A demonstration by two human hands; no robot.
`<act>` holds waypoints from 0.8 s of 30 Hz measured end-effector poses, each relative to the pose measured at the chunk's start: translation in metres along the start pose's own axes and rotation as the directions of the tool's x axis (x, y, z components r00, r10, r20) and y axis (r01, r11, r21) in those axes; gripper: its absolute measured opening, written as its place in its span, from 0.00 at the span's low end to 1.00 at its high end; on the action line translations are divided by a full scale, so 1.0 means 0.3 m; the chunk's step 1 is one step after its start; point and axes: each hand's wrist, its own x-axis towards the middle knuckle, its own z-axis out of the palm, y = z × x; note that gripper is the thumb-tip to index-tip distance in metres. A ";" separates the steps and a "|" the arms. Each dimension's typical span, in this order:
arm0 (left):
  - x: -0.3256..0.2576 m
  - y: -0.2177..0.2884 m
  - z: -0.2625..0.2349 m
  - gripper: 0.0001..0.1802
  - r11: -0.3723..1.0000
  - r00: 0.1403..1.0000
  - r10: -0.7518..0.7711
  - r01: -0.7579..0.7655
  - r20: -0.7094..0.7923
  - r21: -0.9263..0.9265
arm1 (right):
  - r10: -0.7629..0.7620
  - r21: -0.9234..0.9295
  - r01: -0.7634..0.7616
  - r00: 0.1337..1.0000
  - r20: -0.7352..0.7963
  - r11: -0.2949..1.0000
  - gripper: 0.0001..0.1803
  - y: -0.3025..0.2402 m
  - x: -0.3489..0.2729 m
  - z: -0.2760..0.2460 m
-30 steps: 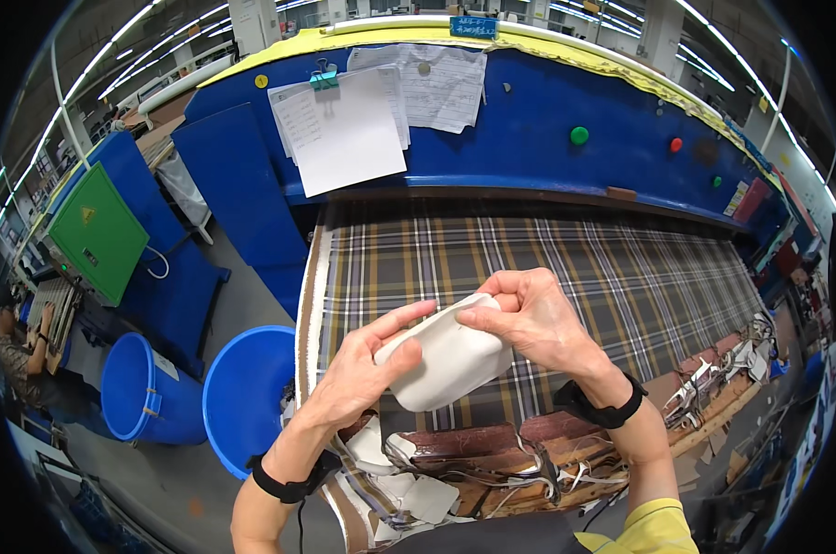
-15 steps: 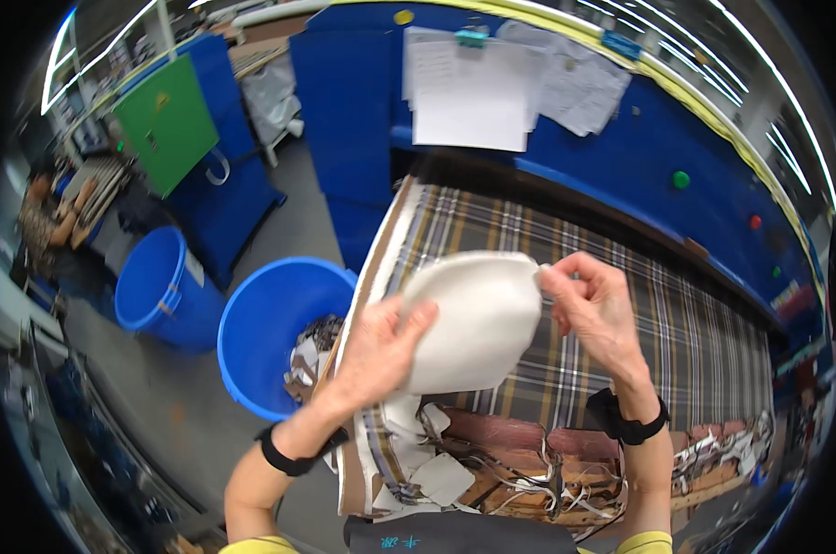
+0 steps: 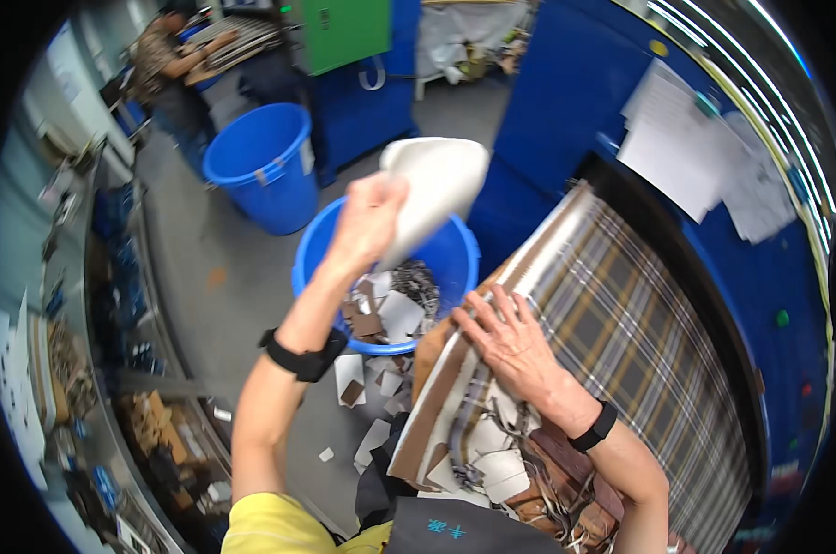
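Note:
A white, rounded flat sheet (image 3: 441, 180) is raised above the near blue bin, its edge in the grip of my left hand (image 3: 370, 217). Brown, white and dark patterned scraps (image 3: 399, 309) lie in that bin. My right hand (image 3: 513, 343) rests flat with spread fingers on the left edge of the plaid fabric (image 3: 621, 305), which is layered over white and brown material. Just below this hand, white offcuts and dark strips (image 3: 505, 462) lie along the front of the work surface.
The near blue bin (image 3: 305, 268) stands left of the work surface, with scraps on the floor around it. Farther off is a second blue bin (image 3: 261, 166), near a person (image 3: 173, 69) at work. Papers (image 3: 681, 138) hang on the blue machine (image 3: 552, 111) at right.
My left hand has carried the white sheet left and up, over the bin. The right hand has let go of the sheet and come down onto the fabric's edge. The view has turned left.

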 end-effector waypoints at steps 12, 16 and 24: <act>0.022 0.075 0.109 0.17 0.999 0.967 0.027 -0.033 0.255 0.021 | 0.196 0.222 -0.103 0.871 -0.450 0.970 0.20 0.094 -0.171 -0.156; 0.060 0.180 0.173 0.14 0.990 0.911 0.144 -0.132 0.386 -0.057 | 0.444 0.307 -0.322 0.591 -0.674 0.896 0.23 0.189 -0.358 -0.216; 0.149 0.148 0.527 0.15 0.972 0.748 -0.086 0.209 0.658 -0.111 | 0.814 0.771 -0.261 0.168 -0.557 0.581 0.23 0.224 -0.602 -0.276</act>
